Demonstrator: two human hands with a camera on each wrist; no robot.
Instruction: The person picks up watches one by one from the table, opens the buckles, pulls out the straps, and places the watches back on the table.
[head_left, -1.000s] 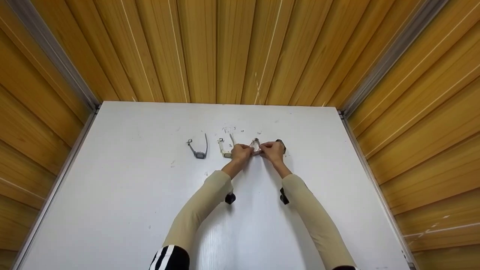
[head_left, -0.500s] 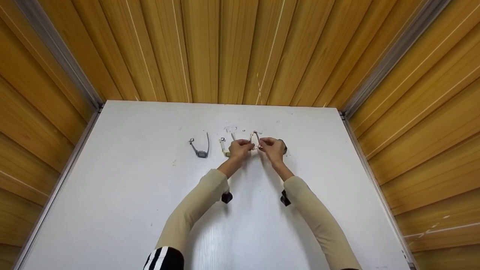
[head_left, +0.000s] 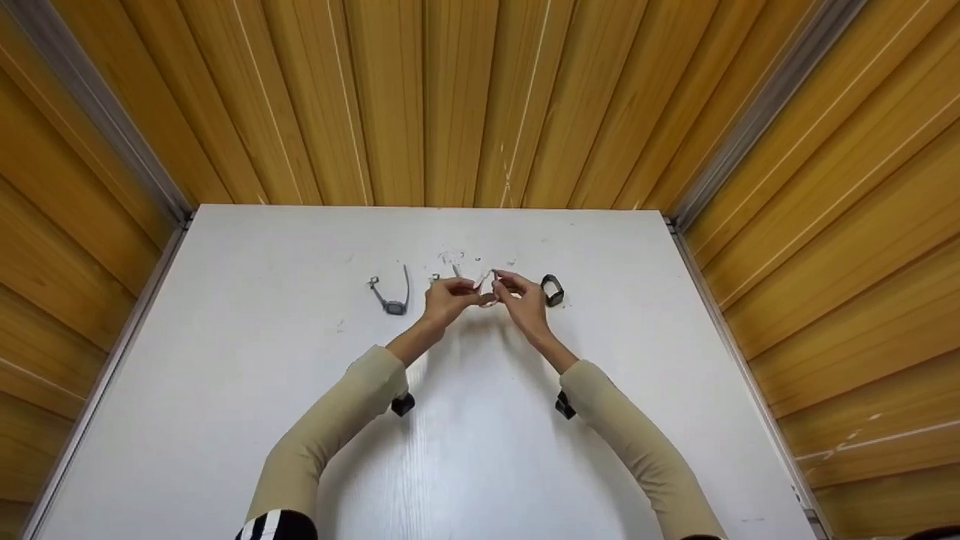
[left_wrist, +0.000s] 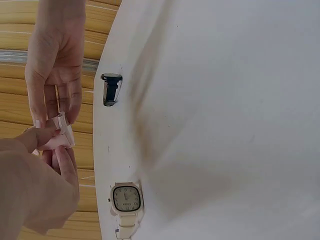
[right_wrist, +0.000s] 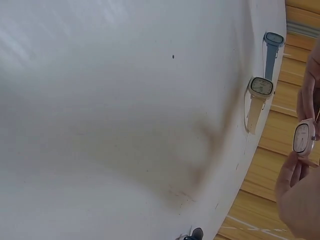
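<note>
Both hands hold a pink wristwatch (right_wrist: 302,139) up off the table, and its strap (head_left: 484,282) forms a loop between them. The left hand (head_left: 448,300) grips it from the left with thumb and fingers. From the other side, the right hand (head_left: 525,304) pinches the strap. The right wrist view shows the squarish dial facing the camera; the left wrist view shows part of the pink strap (left_wrist: 62,132) between the fingers. Behind the left hand in the head view, a cream wristwatch (left_wrist: 126,200) is mostly hidden. Just right of the right hand stands a black wristwatch (head_left: 553,291).
A blue-grey wristwatch (head_left: 394,307) with its strap undone lies farthest left on the white table (head_left: 480,450). Faint marks (head_left: 451,257) show on the surface beyond the hands. Wood-patterned walls (head_left: 450,97) stand around the table.
The hands have shifted left, carrying the pink wristwatch, and the hold on its strap differs. More of the black wristwatch shows now; the cream one is more covered.
</note>
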